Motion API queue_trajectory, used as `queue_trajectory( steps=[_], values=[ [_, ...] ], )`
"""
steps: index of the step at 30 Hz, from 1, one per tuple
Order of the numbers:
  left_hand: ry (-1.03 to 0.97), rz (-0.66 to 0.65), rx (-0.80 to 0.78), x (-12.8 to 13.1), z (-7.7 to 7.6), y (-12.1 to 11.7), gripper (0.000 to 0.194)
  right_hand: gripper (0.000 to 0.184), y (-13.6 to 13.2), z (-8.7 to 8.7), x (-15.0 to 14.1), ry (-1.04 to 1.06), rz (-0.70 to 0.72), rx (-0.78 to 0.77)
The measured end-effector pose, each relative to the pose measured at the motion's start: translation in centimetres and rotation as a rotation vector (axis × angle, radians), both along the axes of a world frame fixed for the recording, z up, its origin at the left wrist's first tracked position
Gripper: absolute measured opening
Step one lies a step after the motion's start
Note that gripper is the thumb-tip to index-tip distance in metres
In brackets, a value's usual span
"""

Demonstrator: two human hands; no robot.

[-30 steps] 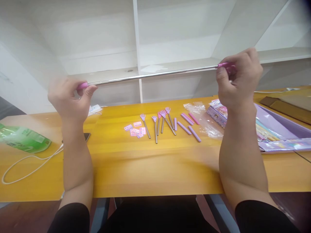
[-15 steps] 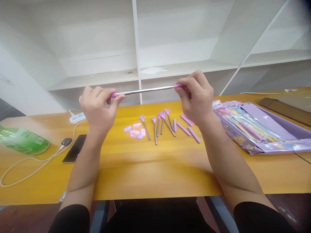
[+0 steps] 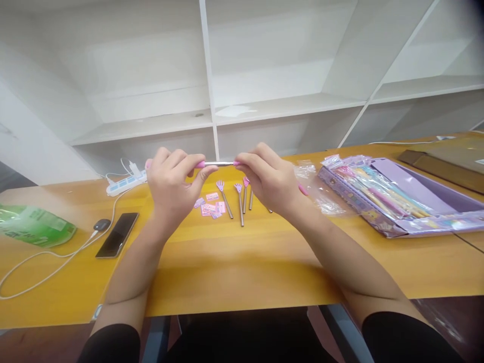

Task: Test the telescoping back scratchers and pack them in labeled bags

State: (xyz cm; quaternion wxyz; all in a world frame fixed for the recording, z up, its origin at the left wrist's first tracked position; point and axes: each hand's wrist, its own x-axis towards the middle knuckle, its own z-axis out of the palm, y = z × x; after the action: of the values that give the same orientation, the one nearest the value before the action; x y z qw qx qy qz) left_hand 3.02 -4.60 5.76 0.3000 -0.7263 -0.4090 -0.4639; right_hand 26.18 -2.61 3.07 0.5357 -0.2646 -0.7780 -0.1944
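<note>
Above the table, both hands hold a telescopic back scratcher (image 3: pixel 219 164) level between them, its silver rod showing short in the gap. My left hand (image 3: pixel 176 184) is closed round the pink grip at one end. At the other end my right hand (image 3: pixel 270 179) pinches a pink part, mostly hidden by the fingers. Below lie several more back scratchers with hand-shaped purple or pink heads, such as the purple one (image 3: pixel 240 204); my right hand covers some of them. Small printed cards (image 3: pixel 212 207) lie beside them on the left.
A purple display box (image 3: pixel 385 229) with wrapped back scratchers stands at the right, near clear plastic wrappers (image 3: pixel 327 201). At the left are a phone (image 3: pixel 117 236), a white power strip (image 3: pixel 126 185), a cable and a green bottle (image 3: pixel 36 224). White shelving (image 3: pixel 264 107) rises behind the table (image 3: pixel 242 267).
My hands have come closer together, so the rod between them has shortened. They have also lowered slightly, with the right hand moving left. The view has shifted a little.
</note>
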Motion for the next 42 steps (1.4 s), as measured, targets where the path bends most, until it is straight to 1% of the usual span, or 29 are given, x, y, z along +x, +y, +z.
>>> queue_trajectory(
  steps=[3, 6, 13, 17, 21, 27, 31, 34, 38, 42],
  values=[
    [0.047, -0.034, 0.018, -0.6, 0.6, -0.2, 0.037, 0.021, -0.6, 0.6, 1.0, -0.121, -0.06, -0.069],
    [0.059, -0.044, 0.025, -0.9, 0.8, -0.4, 0.034, 0.022, -1.1, 1.2, 1.8, -0.181, -0.061, -0.099],
    [0.097, 0.042, 0.083, -1.0, 1.0, -1.1, 0.026, 0.026, -0.9, 1.8, 2.6, -0.182, -0.101, -0.131],
    [0.148, 0.069, 0.087, -1.0, 1.0, -1.0, 0.026, 0.025, -0.5, 1.9, 2.8, -0.191, -0.108, -0.075],
    [0.289, 0.033, 0.106, -1.1, 0.9, -0.7, 0.021, 0.023, -0.5, 1.9, 2.5, -0.184, -0.089, 0.004],
    [0.395, -0.072, 0.105, -0.8, 1.0, -0.9, 0.014, 0.025, -0.8, 1.7, 2.2, -0.287, -0.071, -0.023],
    [0.408, -0.096, 0.069, -0.6, 0.9, -1.2, 0.013, 0.027, -0.8, 1.6, 2.2, -0.299, -0.075, -0.014],
    [0.41, -0.095, 0.051, -0.5, 0.8, -1.2, 0.014, 0.027, -0.8, 1.6, 2.1, -0.316, -0.076, -0.02],
    [0.437, -0.066, 0.078, -0.3, 0.8, -1.3, 0.019, 0.026, -0.7, 1.7, 2.1, -0.349, -0.074, -0.014],
    [0.483, -0.066, 0.116, -0.4, 1.0, -1.2, 0.018, 0.02, -0.6, 1.7, 2.3, -0.368, -0.06, 0.026]
  ],
)
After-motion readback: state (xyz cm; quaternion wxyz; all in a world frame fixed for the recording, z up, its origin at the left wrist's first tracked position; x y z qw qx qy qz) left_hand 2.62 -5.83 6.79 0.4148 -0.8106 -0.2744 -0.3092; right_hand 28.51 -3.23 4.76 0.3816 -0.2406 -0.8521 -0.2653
